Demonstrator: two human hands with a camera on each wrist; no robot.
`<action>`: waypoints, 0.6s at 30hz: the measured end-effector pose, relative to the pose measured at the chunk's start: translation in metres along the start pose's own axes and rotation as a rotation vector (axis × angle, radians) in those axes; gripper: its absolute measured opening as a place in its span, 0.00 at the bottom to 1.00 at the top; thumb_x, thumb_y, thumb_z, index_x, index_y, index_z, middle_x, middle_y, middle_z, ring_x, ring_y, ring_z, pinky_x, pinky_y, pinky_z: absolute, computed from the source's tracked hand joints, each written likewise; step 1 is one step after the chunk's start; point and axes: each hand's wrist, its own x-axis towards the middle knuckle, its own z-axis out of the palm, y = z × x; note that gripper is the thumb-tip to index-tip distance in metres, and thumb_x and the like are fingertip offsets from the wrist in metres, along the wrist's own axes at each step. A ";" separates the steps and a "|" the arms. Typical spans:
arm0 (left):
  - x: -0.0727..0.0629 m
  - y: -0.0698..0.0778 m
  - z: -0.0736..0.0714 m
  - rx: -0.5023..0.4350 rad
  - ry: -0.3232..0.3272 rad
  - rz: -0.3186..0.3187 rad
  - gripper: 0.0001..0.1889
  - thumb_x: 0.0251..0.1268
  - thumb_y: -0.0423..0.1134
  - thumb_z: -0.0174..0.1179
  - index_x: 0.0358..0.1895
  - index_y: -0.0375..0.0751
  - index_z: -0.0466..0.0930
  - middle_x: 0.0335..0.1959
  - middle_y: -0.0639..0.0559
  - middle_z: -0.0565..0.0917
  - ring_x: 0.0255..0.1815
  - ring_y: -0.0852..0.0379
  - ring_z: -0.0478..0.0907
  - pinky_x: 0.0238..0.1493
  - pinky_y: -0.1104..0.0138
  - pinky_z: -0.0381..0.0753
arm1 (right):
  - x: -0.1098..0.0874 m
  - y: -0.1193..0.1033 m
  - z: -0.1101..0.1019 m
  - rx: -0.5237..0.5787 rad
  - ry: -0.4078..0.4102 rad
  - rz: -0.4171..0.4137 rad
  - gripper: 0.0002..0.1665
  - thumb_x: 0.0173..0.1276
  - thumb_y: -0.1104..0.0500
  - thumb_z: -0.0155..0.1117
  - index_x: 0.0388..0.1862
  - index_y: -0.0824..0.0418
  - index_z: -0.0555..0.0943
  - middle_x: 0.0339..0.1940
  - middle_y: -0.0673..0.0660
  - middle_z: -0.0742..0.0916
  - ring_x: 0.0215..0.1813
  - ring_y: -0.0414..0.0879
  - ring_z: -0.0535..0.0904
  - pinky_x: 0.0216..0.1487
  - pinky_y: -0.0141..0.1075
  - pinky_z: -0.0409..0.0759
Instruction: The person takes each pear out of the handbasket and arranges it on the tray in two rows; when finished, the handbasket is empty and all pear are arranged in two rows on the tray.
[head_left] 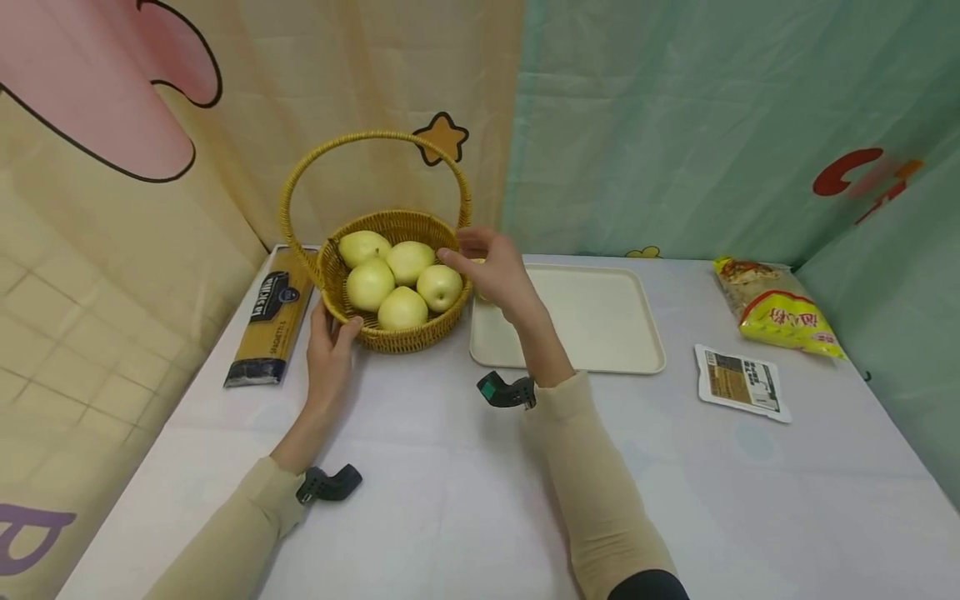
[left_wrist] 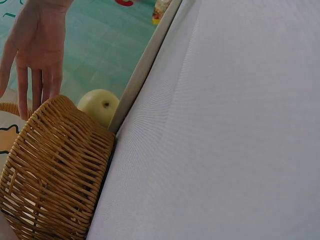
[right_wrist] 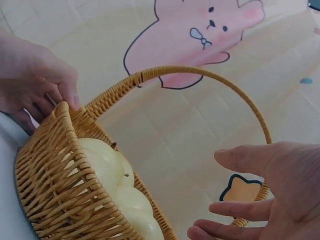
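A woven wicker basket (head_left: pixel 401 340) with a tall arched handle holds several yellow-green pears (head_left: pixel 371 285). My left hand (head_left: pixel 327 364) grips the basket's near left rim; in the right wrist view the thumb lies over the rim and the fingers go down the outer wall. At the basket's right side is my right hand (head_left: pixel 497 271), fingers spread apart and holding nothing, close to the handle's right foot. Another pear (left_wrist: pixel 99 106) sits beyond the basket wall at the cream tray (head_left: pixel 600 321), mostly hidden behind the right hand in the head view.
Left of the basket lies a pack of spaghetti (head_left: pixel 272 321). On the right side of the white-covered table (head_left: pixel 435 500) are a yellow food bag (head_left: pixel 780 308) and a small flat white packet (head_left: pixel 741 383). Printed curtains (head_left: pixel 660 125) hang behind the table.
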 end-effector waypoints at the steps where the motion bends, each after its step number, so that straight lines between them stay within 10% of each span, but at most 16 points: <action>1: 0.000 0.000 0.000 0.001 0.001 0.000 0.40 0.81 0.48 0.53 0.88 0.51 0.44 0.88 0.54 0.52 0.87 0.56 0.50 0.87 0.61 0.53 | 0.000 -0.001 0.003 -0.006 -0.015 -0.002 0.32 0.75 0.50 0.70 0.72 0.63 0.77 0.69 0.61 0.82 0.71 0.54 0.77 0.70 0.47 0.80; 18: 0.002 -0.002 -0.002 0.032 0.015 -0.009 0.37 0.83 0.51 0.50 0.87 0.50 0.46 0.87 0.55 0.53 0.87 0.59 0.49 0.87 0.62 0.52 | -0.004 -0.005 0.038 -0.088 -0.236 0.001 0.37 0.75 0.46 0.68 0.75 0.62 0.74 0.72 0.63 0.81 0.71 0.54 0.79 0.68 0.47 0.83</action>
